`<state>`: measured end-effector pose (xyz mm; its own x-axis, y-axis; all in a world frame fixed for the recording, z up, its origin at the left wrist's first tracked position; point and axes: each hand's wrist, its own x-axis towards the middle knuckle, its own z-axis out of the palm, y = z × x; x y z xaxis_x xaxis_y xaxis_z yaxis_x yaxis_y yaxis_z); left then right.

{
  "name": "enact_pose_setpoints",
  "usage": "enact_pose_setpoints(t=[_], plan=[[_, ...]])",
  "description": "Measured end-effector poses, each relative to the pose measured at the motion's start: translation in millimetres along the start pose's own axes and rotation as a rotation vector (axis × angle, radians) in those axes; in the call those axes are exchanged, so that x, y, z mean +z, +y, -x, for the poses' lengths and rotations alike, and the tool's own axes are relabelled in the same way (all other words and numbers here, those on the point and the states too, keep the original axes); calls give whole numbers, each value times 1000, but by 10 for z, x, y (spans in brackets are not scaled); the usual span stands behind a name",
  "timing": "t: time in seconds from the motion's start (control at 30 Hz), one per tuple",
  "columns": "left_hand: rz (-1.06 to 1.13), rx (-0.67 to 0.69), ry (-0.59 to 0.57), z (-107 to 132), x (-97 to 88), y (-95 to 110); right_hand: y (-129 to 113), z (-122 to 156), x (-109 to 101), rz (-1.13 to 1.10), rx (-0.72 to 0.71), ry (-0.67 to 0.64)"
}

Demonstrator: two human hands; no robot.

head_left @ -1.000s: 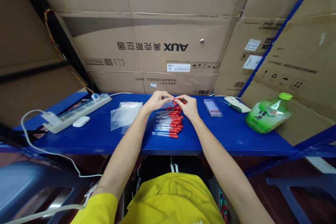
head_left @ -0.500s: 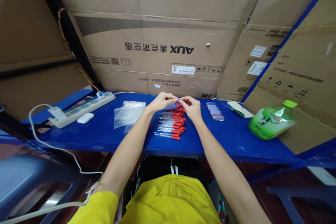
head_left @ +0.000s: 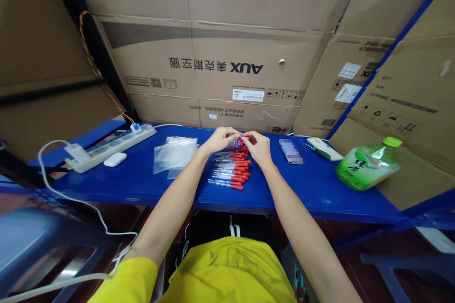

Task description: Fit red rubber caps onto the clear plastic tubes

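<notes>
Brings the left hand (head_left: 221, 141) in from the left and the right hand (head_left: 259, 146) in from the right, with fingertips together, or nearly so, above the far end of a spread of red-ended clear droppers (head_left: 241, 170). Shows a bit of red right at the fingertips; too small and too covered there to tell if clamped on a single piece or merely touching. Has most of the droppers lying on the near side of both hands, in a run from far to near on the blue table (head_left: 284, 194), between the two forearms, with clear stems toward the left and red ends toward the right. Has clear plastic bags (head_left: 176, 154) lying flat just left of the left forearm, and farther left a white case (head_left: 115, 159) beside a power strip (head_left: 113, 144). Has, right of the right hand, a phone (head_left: 291, 151), then a green screwdriver (head_left: 320, 152) beside a pale flat object (head_left: 329, 148), and farthest right a green bottle (head_left: 368, 165). Backed on the far side by printed cardboard (head_left: 227, 0).
</notes>
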<state>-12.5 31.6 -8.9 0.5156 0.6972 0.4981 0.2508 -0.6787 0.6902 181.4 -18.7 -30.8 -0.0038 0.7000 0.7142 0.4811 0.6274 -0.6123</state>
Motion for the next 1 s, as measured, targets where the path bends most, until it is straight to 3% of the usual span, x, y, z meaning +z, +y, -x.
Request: enact_pose_setpoints(t=[0.1, 0.2, 0.27, 0.33, 0.43, 0.6, 0.8, 1.0], plan=[[102, -55, 210, -37, 55, -10, 14, -11, -7, -34, 59, 72], [483, -247, 413, -82, 140, -4, 40, -18, -3, -80, 106, 139], [746, -337, 427, -102, 202, 27, 54, -17, 15, -103, 119, 156], [868, -351, 388, -105, 259, 83, 57, -10, 42, -108, 115, 147], [895, -313, 358, -83, 313, 185, 47, 7, 89, -99, 111, 110], [988, -210, 431, -56, 284, 284, 26, 35, 142, -125, 129, 6], [1001, -135, 554, -60, 201, 273, 1, 58, 152, -161, 92, -197], [959, -128, 597, -57, 192, 266, -40, 64, 142, -111, 50, -257]])
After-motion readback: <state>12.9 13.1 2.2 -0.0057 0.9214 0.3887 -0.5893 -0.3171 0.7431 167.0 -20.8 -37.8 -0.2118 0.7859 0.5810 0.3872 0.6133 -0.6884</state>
